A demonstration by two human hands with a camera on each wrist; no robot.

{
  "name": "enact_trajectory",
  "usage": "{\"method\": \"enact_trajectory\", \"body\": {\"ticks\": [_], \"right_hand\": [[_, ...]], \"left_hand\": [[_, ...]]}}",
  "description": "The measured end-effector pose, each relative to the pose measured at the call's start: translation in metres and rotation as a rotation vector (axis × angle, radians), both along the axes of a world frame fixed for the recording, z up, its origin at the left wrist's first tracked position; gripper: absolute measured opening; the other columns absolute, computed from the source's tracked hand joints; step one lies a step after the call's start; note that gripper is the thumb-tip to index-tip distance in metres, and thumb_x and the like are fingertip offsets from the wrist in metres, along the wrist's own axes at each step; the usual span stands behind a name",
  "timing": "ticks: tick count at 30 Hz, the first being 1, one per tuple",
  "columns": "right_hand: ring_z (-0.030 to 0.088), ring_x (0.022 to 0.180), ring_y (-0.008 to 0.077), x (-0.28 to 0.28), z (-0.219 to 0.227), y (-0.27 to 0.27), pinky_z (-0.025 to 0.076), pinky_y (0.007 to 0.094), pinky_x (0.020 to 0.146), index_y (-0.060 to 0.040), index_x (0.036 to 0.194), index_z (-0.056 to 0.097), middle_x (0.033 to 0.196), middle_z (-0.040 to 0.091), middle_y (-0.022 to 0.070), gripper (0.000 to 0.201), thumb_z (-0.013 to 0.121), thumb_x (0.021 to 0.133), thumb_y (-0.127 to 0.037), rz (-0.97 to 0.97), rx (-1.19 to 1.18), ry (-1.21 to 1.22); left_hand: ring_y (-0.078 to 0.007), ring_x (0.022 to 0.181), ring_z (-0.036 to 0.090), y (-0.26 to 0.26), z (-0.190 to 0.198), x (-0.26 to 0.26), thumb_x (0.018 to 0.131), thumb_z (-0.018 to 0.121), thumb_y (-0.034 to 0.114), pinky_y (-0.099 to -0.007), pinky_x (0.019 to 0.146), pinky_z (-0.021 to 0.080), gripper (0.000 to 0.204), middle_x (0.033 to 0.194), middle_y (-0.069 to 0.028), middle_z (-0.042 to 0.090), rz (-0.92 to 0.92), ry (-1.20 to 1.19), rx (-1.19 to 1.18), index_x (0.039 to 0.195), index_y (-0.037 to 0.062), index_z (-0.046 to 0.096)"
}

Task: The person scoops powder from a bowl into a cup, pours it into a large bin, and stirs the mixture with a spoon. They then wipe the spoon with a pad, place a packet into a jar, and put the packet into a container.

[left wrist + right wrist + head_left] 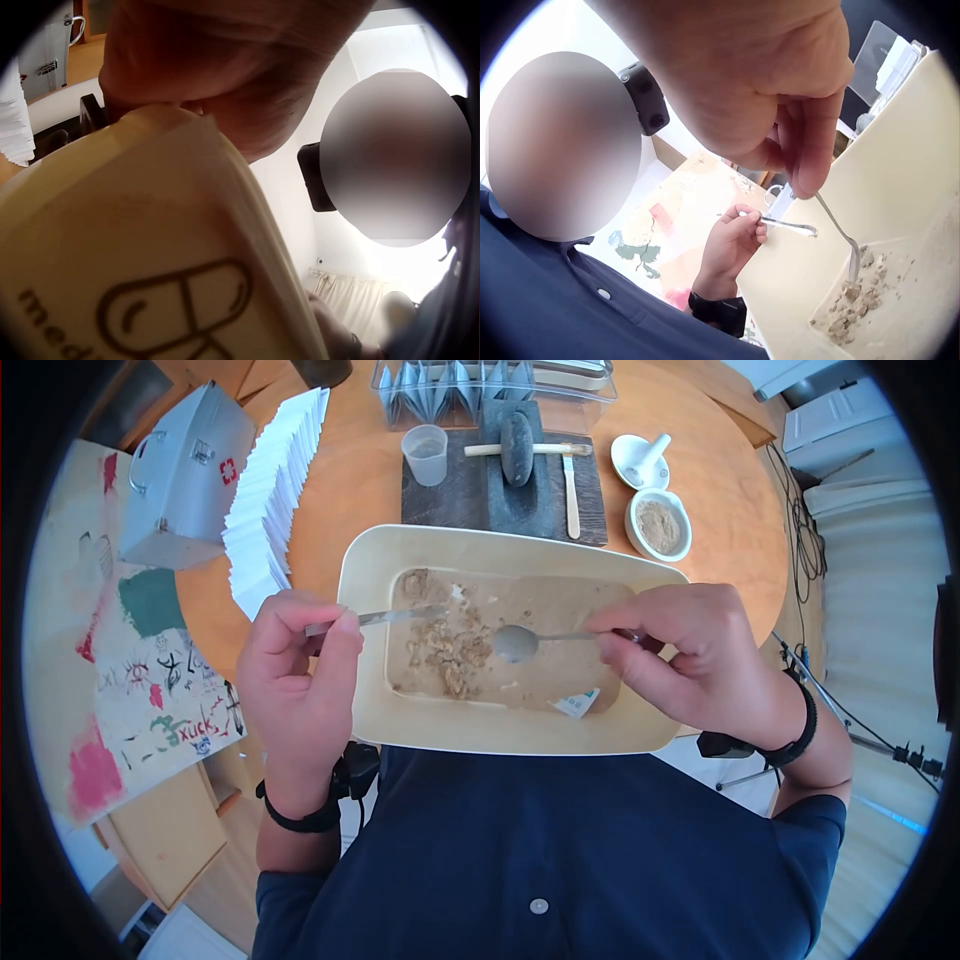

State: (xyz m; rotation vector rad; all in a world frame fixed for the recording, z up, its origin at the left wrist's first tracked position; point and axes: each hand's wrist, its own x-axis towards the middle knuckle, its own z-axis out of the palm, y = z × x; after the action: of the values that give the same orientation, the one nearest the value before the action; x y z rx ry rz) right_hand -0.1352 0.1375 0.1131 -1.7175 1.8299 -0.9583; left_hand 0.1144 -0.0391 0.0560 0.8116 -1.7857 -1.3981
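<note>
My right hand (690, 650) pinches the thin handle of a metal spoon (515, 644) between thumb and fingers. The spoon's bowl is over brown clumps (851, 307) in a cream plastic tub (370, 720); the right wrist view shows its tip right at them. My left hand (305, 670) grips a narrow, flat metal tool (400, 615) at the tub's left side, its end reaching over the clumps. Fine brown powder (560, 600) coats the tub floor, and a white printed scrap (577, 703) lies at the near right. A pill drawing (187, 300) marks the tub in the left wrist view.
Behind the tub, a dark board (430, 505) bears a plastic cup (426, 455), a stone roller (517, 448) and a wooden stick (572, 500). A mortar (685, 530) with powder stands right, near a pestle (655, 450). Folded white papers (270, 510) and a metal first-aid box (190, 470) stand left.
</note>
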Motion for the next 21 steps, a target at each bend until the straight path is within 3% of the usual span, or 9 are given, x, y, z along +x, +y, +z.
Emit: {"method": "enact_trajectory", "body": {"ticks": [5, 10, 12, 13, 16, 18, 21], "right_hand": [[0.063, 0.057, 0.0227, 0.009, -0.004, -0.023, 0.048, 0.0305, 0.052, -0.0017, 0.088, 0.072, 0.067, 0.065, 0.009, 0.006, 0.074, 0.084, -0.006, 0.112, 0.106, 0.056], [0.062, 0.057, 0.0214, 0.018, -0.007, -0.039, 0.046, 0.0297, 0.051, -0.0017, 0.086, 0.071, 0.066, 0.064, 0.0086, 0.007, 0.075, 0.086, -0.007, 0.211, 0.112, 0.113], [0.065, 0.063, 0.0314, 0.022, -0.007, -0.042, 0.052, 0.0382, 0.057, -0.0009, 0.085, 0.072, 0.073, 0.068, 0.0123, 0.008, 0.073, 0.085, -0.009, 0.194, 0.207, 0.143], [0.065, 0.063, 0.0314, 0.023, -0.008, -0.044, 0.052, 0.0382, 0.057, -0.0009, 0.085, 0.072, 0.073, 0.068, 0.0123, 0.008, 0.073, 0.085, -0.009, 0.196, 0.208, 0.147], [0.065, 0.064, 0.0318, 0.024, -0.01, -0.046, 0.052, 0.0379, 0.058, -0.0003, 0.084, 0.071, 0.073, 0.068, 0.013, 0.008, 0.073, 0.084, -0.008, 0.189, 0.206, 0.149], [0.062, 0.058, 0.0235, 0.022, -0.011, -0.047, 0.047, 0.0321, 0.053, -0.004, 0.085, 0.072, 0.068, 0.065, 0.0084, 0.005, 0.075, 0.085, -0.008, 0.198, 0.104, 0.203], [0.064, 0.061, 0.025, 0.021, -0.009, -0.05, 0.049, 0.0332, 0.054, -0.0038, 0.086, 0.072, 0.071, 0.067, 0.0091, 0.006, 0.076, 0.084, -0.008, 0.201, -0.004, 0.217]], "left_hand": [[-0.0085, 0.082, 0.055, 0.004, -0.01, 0.002, 0.094, 0.059, -0.008, -0.0225, 0.074, 0.045, 0.01, 0.093, -0.005, 0.058, -0.033, 0.066, -0.128, 0.099, 0.0008, 0.057], [-0.0081, 0.078, 0.054, 0.007, -0.017, 0.0, 0.091, 0.063, -0.009, -0.0225, 0.07, 0.045, 0.012, 0.091, -0.0053, 0.058, -0.004, 0.152, -0.14, 0.097, -0.0003, 0.059], [-0.0083, 0.077, 0.053, 0.006, -0.019, 0.0, 0.09, 0.063, -0.009, -0.0228, 0.069, 0.044, 0.012, 0.091, -0.0055, 0.058, 0.0, 0.166, -0.16, 0.097, -0.0003, 0.059], [-0.0084, 0.077, 0.053, 0.006, -0.019, 0.0, 0.09, 0.063, -0.009, -0.023, 0.069, 0.044, 0.012, 0.091, -0.0057, 0.059, -0.008, 0.166, -0.167, 0.097, -0.0003, 0.059], [-0.009, 0.079, 0.053, 0.004, -0.02, 0.003, 0.092, 0.062, -0.009, -0.023, 0.072, 0.045, 0.012, 0.093, -0.0062, 0.058, -0.038, 0.157, -0.182, 0.099, 0.0002, 0.057], [-0.0094, 0.081, 0.055, 0.003, -0.019, 0.004, 0.094, 0.06, -0.008, -0.0228, 0.074, 0.045, 0.012, 0.096, -0.0065, 0.057, -0.062, 0.147, -0.19, 0.101, 0.0006, 0.056], [-0.0086, 0.079, 0.053, 0.003, -0.017, 0.004, 0.091, 0.063, -0.008, -0.0226, 0.072, 0.045, 0.012, 0.094, -0.0059, 0.058, -0.014, 0.174, -0.064, 0.098, 0.0, 0.058]]}}
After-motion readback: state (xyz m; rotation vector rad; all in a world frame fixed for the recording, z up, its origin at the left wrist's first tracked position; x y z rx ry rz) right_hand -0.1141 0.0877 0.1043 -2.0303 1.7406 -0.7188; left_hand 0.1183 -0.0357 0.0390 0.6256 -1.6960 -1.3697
